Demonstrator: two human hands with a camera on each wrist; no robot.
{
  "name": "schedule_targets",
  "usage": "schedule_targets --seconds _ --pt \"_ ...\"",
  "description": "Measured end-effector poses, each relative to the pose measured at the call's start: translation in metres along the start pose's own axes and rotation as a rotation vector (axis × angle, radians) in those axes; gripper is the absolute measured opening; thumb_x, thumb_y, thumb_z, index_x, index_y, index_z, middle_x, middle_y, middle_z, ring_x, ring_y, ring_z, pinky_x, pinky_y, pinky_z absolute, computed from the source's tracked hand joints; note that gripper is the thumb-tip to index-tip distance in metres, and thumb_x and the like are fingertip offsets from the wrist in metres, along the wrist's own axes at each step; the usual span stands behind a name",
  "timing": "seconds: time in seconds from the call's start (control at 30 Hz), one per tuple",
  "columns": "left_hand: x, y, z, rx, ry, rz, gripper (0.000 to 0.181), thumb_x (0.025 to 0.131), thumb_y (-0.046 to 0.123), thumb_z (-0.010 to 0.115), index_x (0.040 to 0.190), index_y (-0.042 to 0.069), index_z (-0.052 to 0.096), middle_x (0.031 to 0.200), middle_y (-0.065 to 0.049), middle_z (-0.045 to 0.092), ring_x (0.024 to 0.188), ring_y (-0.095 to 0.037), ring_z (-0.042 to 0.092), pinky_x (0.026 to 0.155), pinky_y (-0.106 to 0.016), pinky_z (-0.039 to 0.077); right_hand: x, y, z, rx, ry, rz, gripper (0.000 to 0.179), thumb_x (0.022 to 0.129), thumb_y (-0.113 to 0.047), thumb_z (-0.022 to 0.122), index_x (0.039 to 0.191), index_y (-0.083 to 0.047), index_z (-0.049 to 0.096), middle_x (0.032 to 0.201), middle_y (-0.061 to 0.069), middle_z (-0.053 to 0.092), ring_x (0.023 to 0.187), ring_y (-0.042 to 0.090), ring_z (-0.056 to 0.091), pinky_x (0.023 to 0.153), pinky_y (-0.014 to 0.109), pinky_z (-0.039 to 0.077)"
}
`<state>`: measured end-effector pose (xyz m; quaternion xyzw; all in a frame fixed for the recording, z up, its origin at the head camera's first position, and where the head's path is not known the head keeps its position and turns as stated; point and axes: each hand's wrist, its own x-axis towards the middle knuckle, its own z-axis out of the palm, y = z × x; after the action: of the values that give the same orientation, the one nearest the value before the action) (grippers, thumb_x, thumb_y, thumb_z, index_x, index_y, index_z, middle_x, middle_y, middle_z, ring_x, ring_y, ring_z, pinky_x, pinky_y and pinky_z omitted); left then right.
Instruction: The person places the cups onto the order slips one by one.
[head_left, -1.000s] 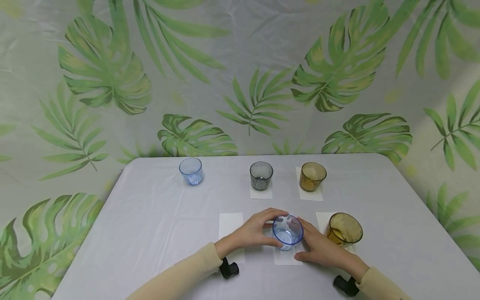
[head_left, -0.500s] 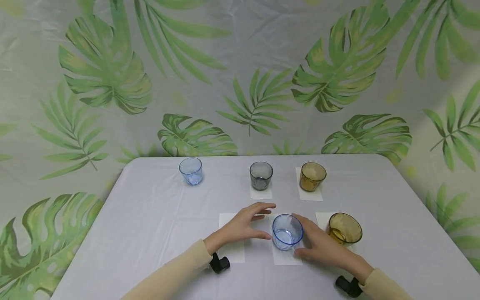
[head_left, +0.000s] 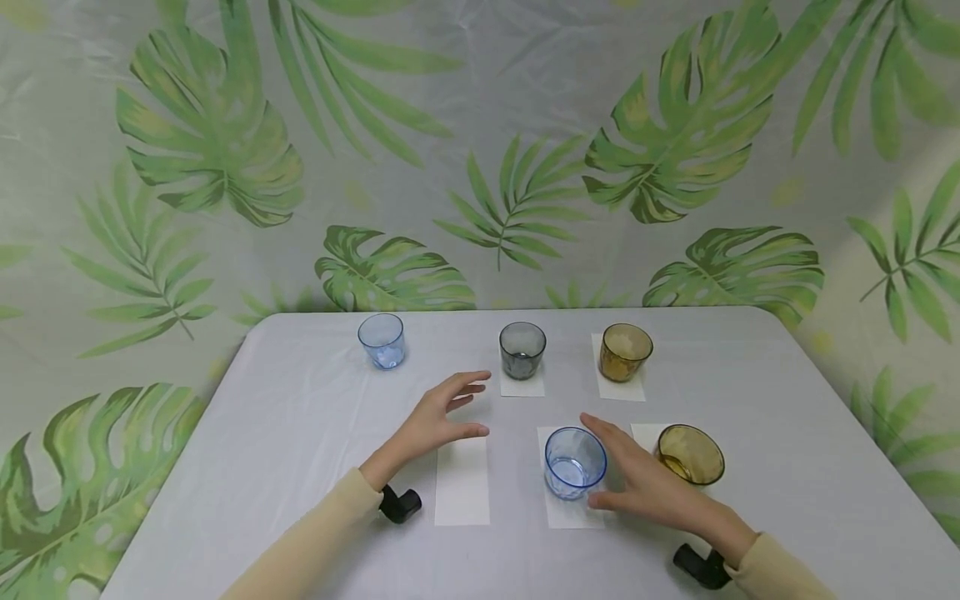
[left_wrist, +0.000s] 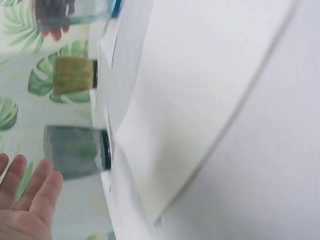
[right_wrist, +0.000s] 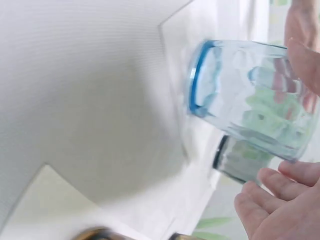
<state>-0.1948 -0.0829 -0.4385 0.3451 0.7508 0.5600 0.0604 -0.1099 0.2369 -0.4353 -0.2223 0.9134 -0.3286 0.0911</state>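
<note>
A blue glass tumbler stands upright on a white paper rectangle in the head view. Close along its right side is my right hand, fingers spread and thumb apart, not curled round it. From the right wrist, the tumbler appears between the thumb and the fingertips. My left hand is in the air over the far end of another paper rectangle, holding nothing. Its fingers and thumb are loosely parted. In the left wrist view, its fingers overlap a grey tumbler.
Along the back stand a light blue tumbler, the grey one and an amber one, the latter two on papers. A second amber tumbler stands just beyond my right hand. A leaf-patterned cloth hangs behind the table.
My left hand has let go of the blue tumbler and moved left and back, away from it. My right hand's fingers have loosened slightly from its side. The tumbler stays in place.
</note>
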Motion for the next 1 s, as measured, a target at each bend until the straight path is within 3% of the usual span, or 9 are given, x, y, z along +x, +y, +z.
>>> schedule_targets --seconds 0.17,0.33,0.67,0.9,1.0 --pt "-0.008 0.015 -0.024 0.000 0.068 -0.017 0.069 0.079 -0.003 0.075 0.139 -0.008 0.040 0.141 -0.028 0.040 0.126 -0.045 0.041 0.106 -0.051 0.035 0.000 -0.007 -0.004 0.011 0.010 -0.056 0.101 0.076 -0.028 0.082 0.154 -0.014 0.018 0.155 0.014 0.023 0.140 0.037 0.021 0.108 0.059 0.026" --pt "-0.015 0.014 -0.046 0.028 0.147 -0.032 0.069 0.080 -0.004 0.074 0.139 -0.010 0.039 0.142 -0.028 0.039 0.127 -0.047 0.040 0.107 -0.052 0.034 0.001 -0.016 -0.007 0.028 0.012 -0.093 0.101 0.076 -0.029 0.082 0.154 -0.021 0.018 0.156 0.009 0.021 0.141 0.031 0.020 0.108 0.057 0.028" --pt "-0.029 0.015 -0.085 0.119 0.267 -0.093 0.068 0.081 -0.003 0.073 0.139 -0.010 0.038 0.142 -0.026 0.040 0.129 -0.043 0.039 0.108 -0.049 0.033 0.009 -0.030 -0.009 0.005 -0.008 -0.137 0.094 0.080 -0.028 0.079 0.153 -0.012 0.021 0.156 0.008 0.020 0.141 0.031 0.020 0.107 0.056 0.030" --pt "-0.039 -0.027 -0.111 0.136 0.349 -0.109 0.071 0.082 0.002 0.075 0.143 0.002 0.040 0.145 -0.017 0.041 0.131 -0.033 0.041 0.109 -0.039 0.034 0.016 -0.038 -0.006 -0.006 -0.028 -0.156 0.093 0.083 -0.026 0.077 0.154 -0.015 0.018 0.157 0.007 0.019 0.141 0.030 0.021 0.108 0.054 0.030" --pt "-0.043 -0.029 -0.119 0.154 0.378 -0.107 0.071 0.082 0.002 0.075 0.143 0.001 0.040 0.144 -0.017 0.041 0.130 -0.034 0.041 0.108 -0.040 0.035 0.021 -0.042 -0.004 -0.007 -0.035 -0.173 0.093 0.082 -0.026 0.078 0.153 -0.012 0.019 0.156 0.007 0.020 0.141 0.028 0.021 0.108 0.052 0.031"
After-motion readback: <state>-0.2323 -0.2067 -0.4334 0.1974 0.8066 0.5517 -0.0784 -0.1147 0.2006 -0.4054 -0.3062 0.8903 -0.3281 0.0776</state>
